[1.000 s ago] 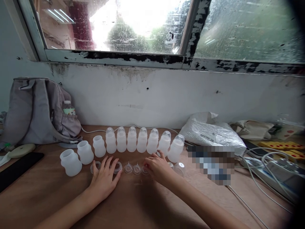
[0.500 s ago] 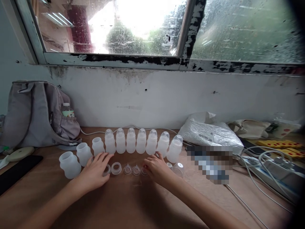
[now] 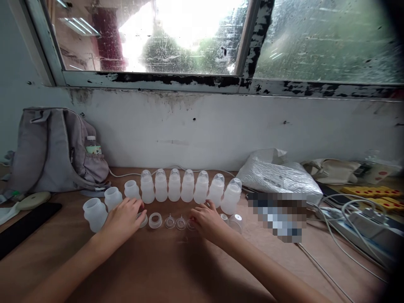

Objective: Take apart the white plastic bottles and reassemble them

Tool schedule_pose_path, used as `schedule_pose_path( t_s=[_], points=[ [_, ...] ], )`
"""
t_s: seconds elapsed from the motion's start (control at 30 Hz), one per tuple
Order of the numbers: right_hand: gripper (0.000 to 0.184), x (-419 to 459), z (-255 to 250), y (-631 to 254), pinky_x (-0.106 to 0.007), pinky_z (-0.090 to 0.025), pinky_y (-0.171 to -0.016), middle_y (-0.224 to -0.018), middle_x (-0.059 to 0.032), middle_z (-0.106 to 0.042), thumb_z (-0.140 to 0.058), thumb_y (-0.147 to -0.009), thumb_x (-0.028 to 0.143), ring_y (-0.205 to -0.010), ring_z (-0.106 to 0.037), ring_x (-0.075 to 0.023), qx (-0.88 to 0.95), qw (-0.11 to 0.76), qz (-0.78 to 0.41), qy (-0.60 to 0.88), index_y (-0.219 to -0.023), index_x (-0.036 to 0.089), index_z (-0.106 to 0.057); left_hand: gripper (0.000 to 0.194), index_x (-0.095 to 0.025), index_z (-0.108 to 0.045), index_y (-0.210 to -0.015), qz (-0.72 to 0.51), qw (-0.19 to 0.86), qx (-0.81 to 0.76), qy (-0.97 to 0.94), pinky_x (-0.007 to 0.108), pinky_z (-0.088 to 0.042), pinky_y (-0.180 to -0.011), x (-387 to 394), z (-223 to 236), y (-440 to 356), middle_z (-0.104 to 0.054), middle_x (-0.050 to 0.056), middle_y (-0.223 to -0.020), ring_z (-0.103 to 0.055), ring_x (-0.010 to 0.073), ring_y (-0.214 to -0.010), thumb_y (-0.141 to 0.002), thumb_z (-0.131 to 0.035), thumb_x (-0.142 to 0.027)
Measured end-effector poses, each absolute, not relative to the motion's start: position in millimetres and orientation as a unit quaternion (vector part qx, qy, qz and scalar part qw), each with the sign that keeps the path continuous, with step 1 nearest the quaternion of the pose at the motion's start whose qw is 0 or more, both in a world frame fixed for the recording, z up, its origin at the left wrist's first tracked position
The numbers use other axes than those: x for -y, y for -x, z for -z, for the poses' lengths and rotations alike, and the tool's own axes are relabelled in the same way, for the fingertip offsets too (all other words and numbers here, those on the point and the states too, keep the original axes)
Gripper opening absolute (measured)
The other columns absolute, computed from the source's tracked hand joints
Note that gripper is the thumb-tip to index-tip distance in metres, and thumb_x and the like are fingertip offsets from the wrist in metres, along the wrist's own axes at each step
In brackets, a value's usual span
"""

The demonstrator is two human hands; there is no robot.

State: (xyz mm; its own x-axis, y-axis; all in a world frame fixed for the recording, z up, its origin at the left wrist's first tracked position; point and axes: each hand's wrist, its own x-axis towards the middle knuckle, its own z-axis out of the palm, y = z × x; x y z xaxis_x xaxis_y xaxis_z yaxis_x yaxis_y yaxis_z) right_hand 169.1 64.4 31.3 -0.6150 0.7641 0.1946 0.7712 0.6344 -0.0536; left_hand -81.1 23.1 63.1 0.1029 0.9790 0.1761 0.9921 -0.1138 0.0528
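Note:
A row of translucent white bottles (image 3: 188, 186) stands on the brown table (image 3: 164, 269); several wear clear domed caps, and three at the left (image 3: 94, 213) are open-topped. In front of them lie white screw rings (image 3: 155, 220), small clear teats (image 3: 170, 221) and a loose clear cap (image 3: 236, 221). My left hand (image 3: 123, 219) rests with curled fingers over a ring beside the open bottles; what it holds is hidden. My right hand (image 3: 206, 221) lies on the table with fingers bent over the small parts near the right teats.
A grey bag (image 3: 52, 151) with a drink bottle (image 3: 92, 146) in its pocket leans at the left wall. A black flat object (image 3: 23, 223) lies at the far left. A white plastic packet (image 3: 277, 176), cables and a power strip (image 3: 366, 227) crowd the right.
My left hand slid left from the rings toward the open bottles and curled over one ring. My right hand stayed in place.

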Motion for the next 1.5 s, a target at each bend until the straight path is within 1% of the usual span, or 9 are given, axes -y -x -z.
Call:
schedule_pose_path(
  t_s=[0.1,0.33,0.7,0.87,1.0,1.07,1.13,1.33,1.5],
  points=[
    [0.012,-64,-33,-169,-0.044,-0.023,-0.089,-0.079,-0.0048,-0.064,-0.045,-0.082,0.021,-0.084,-0.054,-0.0205,0.899,0.096,0.02,0.426,-0.076,0.018,-0.055,0.023,-0.016,-0.059,-0.08,0.001,0.014,0.665,0.746,0.034,-0.042,-0.067,-21,-63,85,-0.062,0.01,-0.082,-0.054,0.0259,-0.085,-0.078,-0.036,-0.022],
    [0.014,-62,-32,-169,-0.042,-0.022,-0.089,-0.079,-0.0049,-0.064,-0.043,-0.082,0.018,-0.083,-0.055,-0.0197,0.901,0.102,0.019,0.421,-0.073,0.017,-0.054,0.031,-0.012,-0.053,-0.099,-0.076,0.03,0.675,0.733,0.036,-0.044,-0.063,-16,-67,89,-0.06,0.015,-0.096,-0.058,0.0292,-0.088,-0.077,-0.031,-0.009],
    [0.014,-60,-32,-168,-0.038,-0.025,-0.086,-0.078,-0.0045,-0.062,-0.042,-0.082,0.017,-0.079,-0.055,-0.018,0.899,0.107,0.027,0.425,-0.075,0.017,-0.054,0.032,-0.012,-0.054,-0.102,-0.069,0.006,0.671,0.738,0.039,-0.045,-0.061,-13,-64,83,-0.063,0.014,-0.092,-0.061,0.0318,-0.081,-0.082,-0.03,-0.02],
    [0.014,-61,-30,-168,-0.038,-0.026,-0.086,-0.078,-0.0045,-0.062,-0.042,-0.082,0.017,-0.079,-0.055,-0.0184,0.898,0.103,0.034,0.426,-0.075,0.017,-0.054,0.031,-0.015,-0.057,-0.095,0.029,0.102,0.69,0.716,0.034,-0.043,-0.059,-18,-68,82,-0.062,0.011,-0.09,-0.06,0.0272,-0.078,-0.083,-0.034,-0.032],
    [0.013,-61,-30,-169,-0.038,-0.026,-0.085,-0.079,-0.0045,-0.062,-0.042,-0.083,0.018,-0.08,-0.055,-0.0181,0.9,0.099,0.036,0.423,-0.076,0.017,-0.053,0.035,-0.014,-0.053,-0.107,0.166,0.253,0.662,0.685,0.036,-0.04,-0.073,-38,-84,85,-0.059,0.012,-0.104,-0.052,0.0272,-0.093,-0.083,-0.038,-0.033],
    [0.011,-61,-31,-170,-0.037,-0.027,-0.084,-0.081,-0.0048,-0.062,-0.044,-0.083,0.021,-0.082,-0.055,-0.0187,0.9,0.096,0.034,0.425,-0.078,0.018,-0.054,0.039,-0.012,-0.051,-0.111,0.202,0.286,0.663,0.662,0.039,-0.037,-0.079,-52,-92,85,-0.057,0.014,-0.109,-0.048,0.0285,-0.099,-0.083,-0.039,-0.036],
    [0.01,-60,-34,-171,-0.036,-0.028,-0.083,-0.081,-0.0052,-0.062,-0.047,-0.083,0.024,-0.084,-0.055,-0.0197,0.896,0.098,0.036,0.431,-0.08,0.018,-0.054,0.042,-0.012,-0.053,-0.11,0.209,0.283,0.672,0.652,0.042,-0.035,-0.082,-65,-96,84,-0.056,0.015,-0.111,-0.045,0.0297,-0.103,-0.082,-0.038,-0.04],
    [0.013,-58,-50,-176,-0.04,-0.024,-0.089,-0.083,-0.0053,-0.064,-0.044,-0.085,0.026,-0.084,-0.055,-0.0196,0.885,0.135,0.028,0.446,-0.085,0.019,-0.055,0.047,-0.013,-0.065,-0.084,0.179,0.174,0.709,0.66,0.046,-0.033,-0.082,-78,-100,74,-0.06,0.016,-0.101,-0.044,0.032,-0.102,-0.081,-0.033,-0.047],
    [0.017,-52,-73,-180,-0.038,-0.031,-0.084,-0.08,-0.0039,-0.063,-0.041,-0.087,0.026,-0.078,-0.056,-0.0173,0.867,0.26,-0.02,0.424,-0.084,0.019,-0.056,0.043,-0.015,-0.064,-0.085,0.263,0.23,0.681,0.643,0.043,-0.031,-0.087,-48,-121,60,-0.056,0.012,-0.111,-0.042,0.0292,-0.106,-0.082,-0.036,-0.047]
  ],
)
